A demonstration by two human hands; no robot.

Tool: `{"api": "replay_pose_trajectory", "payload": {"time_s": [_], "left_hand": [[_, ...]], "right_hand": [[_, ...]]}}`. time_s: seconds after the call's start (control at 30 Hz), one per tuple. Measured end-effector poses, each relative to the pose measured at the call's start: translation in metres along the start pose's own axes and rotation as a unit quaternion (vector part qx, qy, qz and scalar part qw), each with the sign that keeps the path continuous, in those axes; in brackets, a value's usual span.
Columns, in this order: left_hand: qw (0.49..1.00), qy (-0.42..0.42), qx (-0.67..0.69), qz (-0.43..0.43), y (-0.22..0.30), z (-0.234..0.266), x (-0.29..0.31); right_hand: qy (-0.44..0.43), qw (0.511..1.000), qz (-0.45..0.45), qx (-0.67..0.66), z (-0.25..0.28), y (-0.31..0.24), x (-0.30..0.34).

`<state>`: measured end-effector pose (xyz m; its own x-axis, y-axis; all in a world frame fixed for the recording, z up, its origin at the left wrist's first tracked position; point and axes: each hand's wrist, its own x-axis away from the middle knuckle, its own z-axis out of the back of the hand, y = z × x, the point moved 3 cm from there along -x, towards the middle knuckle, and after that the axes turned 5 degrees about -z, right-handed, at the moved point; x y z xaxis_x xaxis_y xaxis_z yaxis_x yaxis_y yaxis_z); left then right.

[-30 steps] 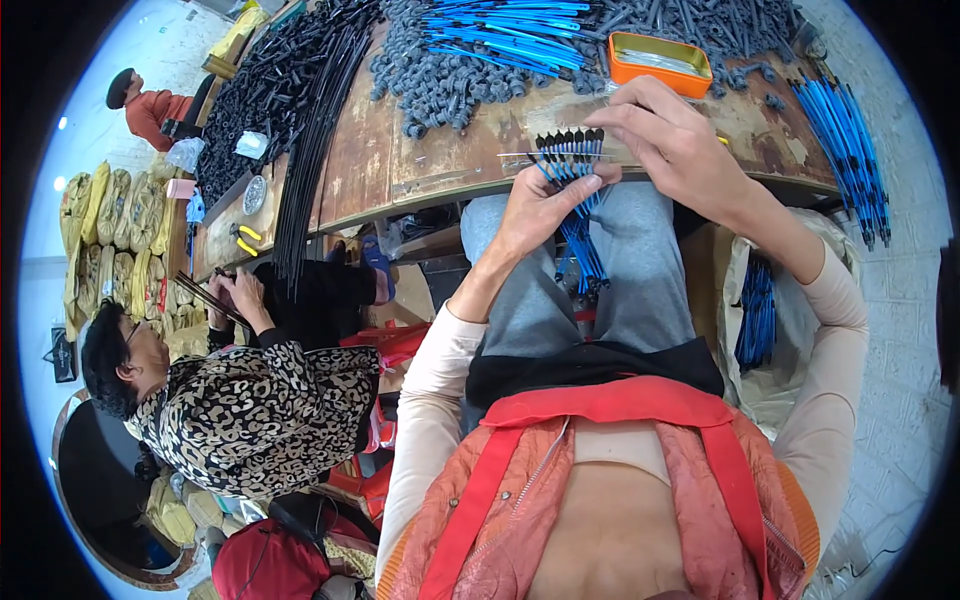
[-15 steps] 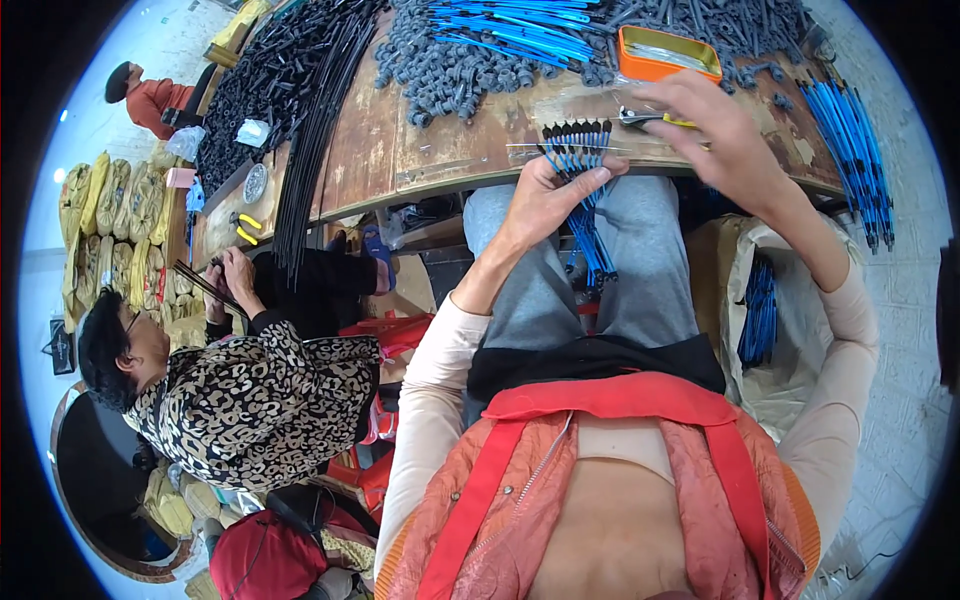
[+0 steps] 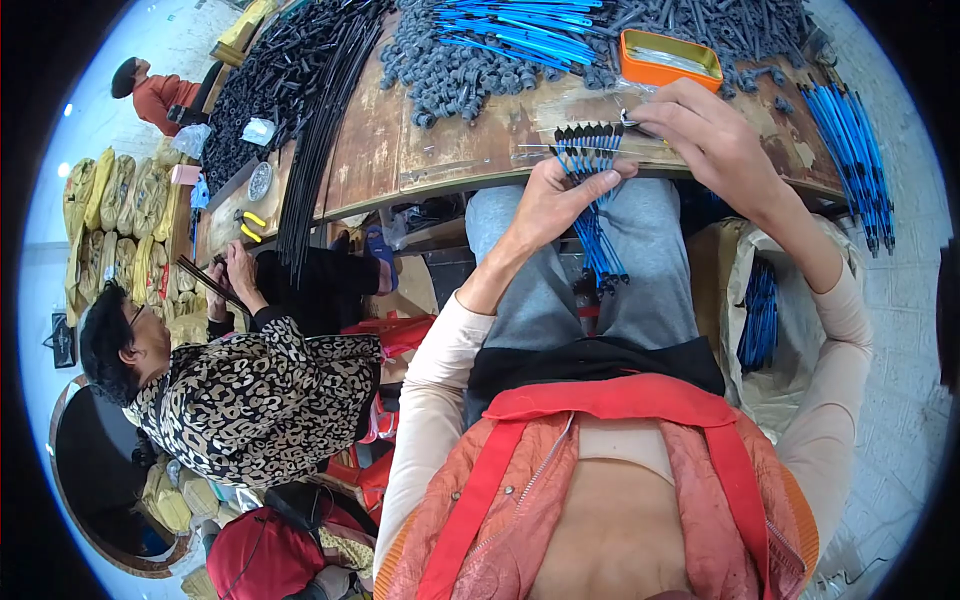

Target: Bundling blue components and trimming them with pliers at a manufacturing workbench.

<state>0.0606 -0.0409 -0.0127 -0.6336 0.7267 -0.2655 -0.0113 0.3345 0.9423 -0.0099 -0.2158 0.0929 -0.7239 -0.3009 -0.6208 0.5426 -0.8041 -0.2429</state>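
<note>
A fanned bundle of thin blue rods with black tips (image 3: 600, 240) is gripped in my left hand (image 3: 560, 205), above my lap at the table's near edge. A thin straight wire (image 3: 540, 146) crosses the bundle just below the tips. My right hand (image 3: 715, 145) is closed around small pliers (image 3: 627, 118), to the right of the rod tips. Their metal jaws show beyond my fingertips; the handles are mostly hidden by the hand.
Grey plastic fittings (image 3: 450, 80) and blue rods (image 3: 520, 28) are heaped at the back of the wooden table (image 3: 440, 155). An orange tin (image 3: 670, 60) sits behind my right hand. More blue rods (image 3: 850, 150) lie at right. A co-worker (image 3: 250, 400) at left holds dark rods.
My right hand has come down and left from a blurred reach and taken hold of the pliers. The bundle in my left hand has shifted slightly right.
</note>
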Motion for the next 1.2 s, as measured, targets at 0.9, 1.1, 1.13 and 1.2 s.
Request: {"api": "replay_pose_trajectory", "payload": {"time_s": [0.9,1.1,1.13,1.2], "left_hand": [[0.896,-0.129,-0.36,-0.227,0.111,-0.032,0.054],[0.988,0.002,-0.155,-0.009,0.029,0.006,0.047],[0.991,0.043,-0.127,-0.014,0.016,0.012,0.041],[0.992,0.077,-0.097,0.029,0.009,0.02,0.027]], "right_hand": [[-0.096,0.571,-0.274,-0.768,-0.189,-0.001,0.113],[-0.109,0.651,-0.343,-0.668,-0.201,0.015,0.08],[-0.062,0.65,-0.385,-0.652,-0.185,-0.002,0.067],[-0.04,0.682,-0.398,-0.612,-0.16,0.001,0.085]]}}
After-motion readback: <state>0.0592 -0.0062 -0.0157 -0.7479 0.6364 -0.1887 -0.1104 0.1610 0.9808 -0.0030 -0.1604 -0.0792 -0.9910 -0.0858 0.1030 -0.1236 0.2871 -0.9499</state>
